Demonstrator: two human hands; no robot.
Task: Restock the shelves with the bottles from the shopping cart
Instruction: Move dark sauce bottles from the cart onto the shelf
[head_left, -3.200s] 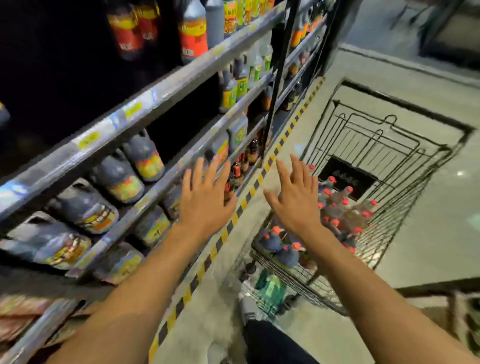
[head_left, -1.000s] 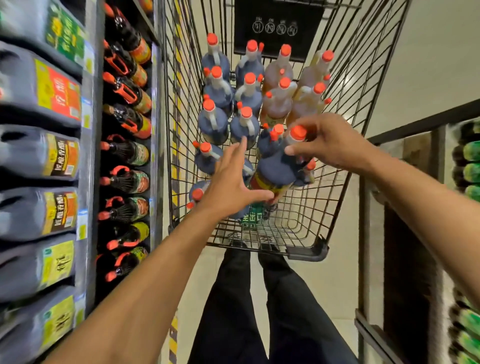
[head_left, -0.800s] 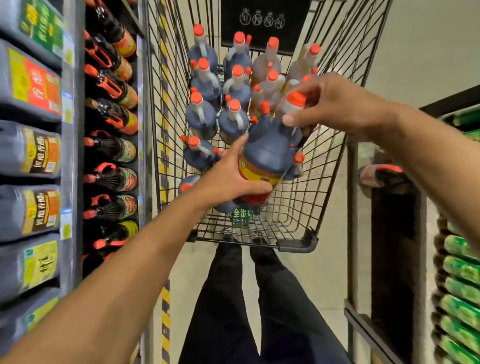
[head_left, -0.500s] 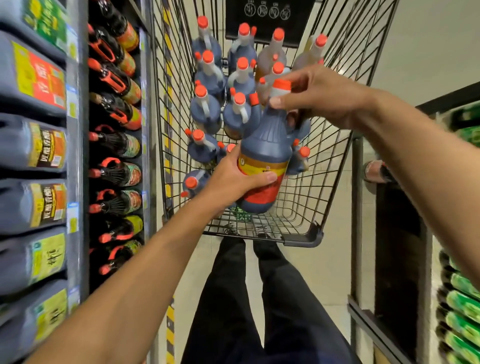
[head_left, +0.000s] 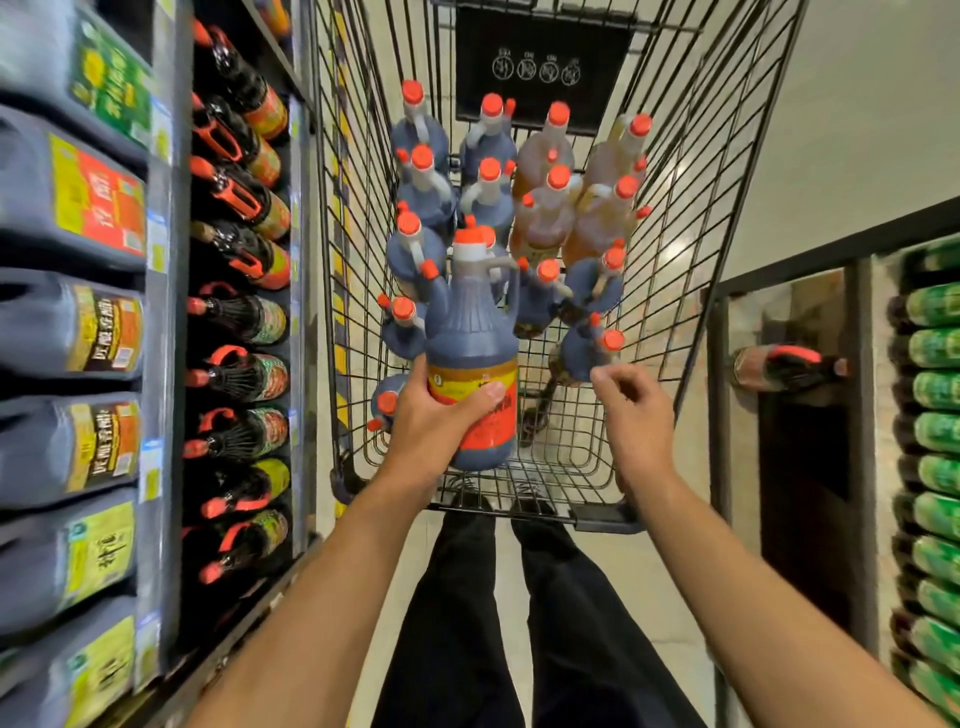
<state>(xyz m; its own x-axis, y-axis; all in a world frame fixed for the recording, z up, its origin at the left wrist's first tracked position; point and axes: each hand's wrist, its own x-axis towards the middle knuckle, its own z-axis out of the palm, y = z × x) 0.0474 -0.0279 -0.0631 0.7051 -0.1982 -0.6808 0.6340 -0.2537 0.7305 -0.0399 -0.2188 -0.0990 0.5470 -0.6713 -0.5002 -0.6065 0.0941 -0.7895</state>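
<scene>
Left hand (head_left: 431, 426) fingers clamped on dark bottle (head_left: 470, 353) above shopping cart (head_left: 691, 249); right hand (head_left: 631, 410) beside it, fingers loosely curled, empty.

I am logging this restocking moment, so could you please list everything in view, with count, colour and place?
Held bottle: one, dark with an orange cap and a yellow-red label, upright above the cart's near end.
Dark bottles: about a dozen, orange caps, standing in the cart's left and near part.
Amber bottles: about four, orange caps, far right of the cart.
Shopping cart: one, black wire, centre.
Left shelves: grey jugs and dark orange-capped bottles, count unclear.
Right shelves: green items, plus one dark bottle lying on its side.
Left hand: gripping the held bottle's label.
Right hand: empty, fingers curled, beside the bottle.
Legs: two, black trousers, below the cart.
</scene>
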